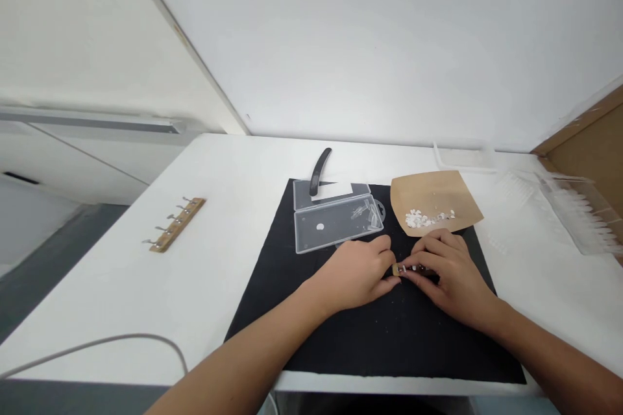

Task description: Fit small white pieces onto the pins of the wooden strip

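Work sits on the black mat [350, 343]: the wooden strip [396, 270], carrying small metal pegs and at least 2 white bits, lies between the 2 hands, nearer the person than the opened clear case [307, 233]. Left hand [365, 270]: thumb and index narrow, pinching the strip's left end. Right hand [452, 272]: thumb and index narrow along the strip's 2 long sides, apparently holding it; whether they also pinch a white bit, cannot tell, and the right end is hidden under the palm. Handling notes (judgement): let the left pinch act as the clamp, low on the wood, so the pegs take no side load; fingertip pressure on a small part should go straight down, light and even, since sideways force could tip it or bend a peg. Align before pressing. Right fingers best come in from the side, keeping the peg tops in sight. White pieces [419, 218] lie loose on the brown paper [433, 188], just beyond the right hand, so wrist and knuckles should clear its near edge. The other pegged strip [178, 225] rests well apart on the white table [228, 207]; dark curved file [318, 172] partly over the case.
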Available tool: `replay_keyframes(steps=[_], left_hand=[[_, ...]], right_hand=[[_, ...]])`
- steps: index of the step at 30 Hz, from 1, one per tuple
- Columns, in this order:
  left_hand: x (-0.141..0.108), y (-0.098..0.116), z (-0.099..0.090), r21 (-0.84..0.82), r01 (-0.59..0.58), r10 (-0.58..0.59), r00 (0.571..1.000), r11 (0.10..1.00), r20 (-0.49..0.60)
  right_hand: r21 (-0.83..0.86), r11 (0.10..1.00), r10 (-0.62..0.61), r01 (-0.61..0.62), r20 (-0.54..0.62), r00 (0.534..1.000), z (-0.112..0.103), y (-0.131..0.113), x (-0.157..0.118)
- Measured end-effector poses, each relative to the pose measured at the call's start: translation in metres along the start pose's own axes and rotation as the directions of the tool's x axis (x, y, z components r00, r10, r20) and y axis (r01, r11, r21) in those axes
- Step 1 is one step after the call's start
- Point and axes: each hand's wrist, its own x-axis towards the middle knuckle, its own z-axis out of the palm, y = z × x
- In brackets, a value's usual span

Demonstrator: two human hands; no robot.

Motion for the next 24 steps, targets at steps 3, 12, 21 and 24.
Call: replay_keyframes(steps=[3, 12, 21, 24], left_hand=[[0.000, 0.000, 0.000, -0.001, 0.004, -0.004, 1.000, 1.000, 0.013], [0.000, 0.001, -0.001, 0.001, 0.004, -0.004, 1.000, 1.000, 0.010], [0.000, -0.001, 0.002, -0.025, 0.007, -0.008, 1.000, 1.000, -0.013], [0.000, -0.001, 0.001, -0.029, -0.002, 0.001, 1.000, 1.000, -0.025]], right_hand=[[0.008, 1.000, 0.004, -0.004, -0.013, 1.000, 0.002, 0.000, 0.001], [-0.003, 1.000, 0.012, -0.012, -0.014, 1.000, 0.000, 0.001, 0.001], [-0.017, 0.998, 0.067, -0.066, 0.015, 0.998, -0.007, 0.009, -0.001], [-0.013, 0.999, 0.051, -0.050, 0.015, 0.999, -0.007, 0.009, -0.001]])
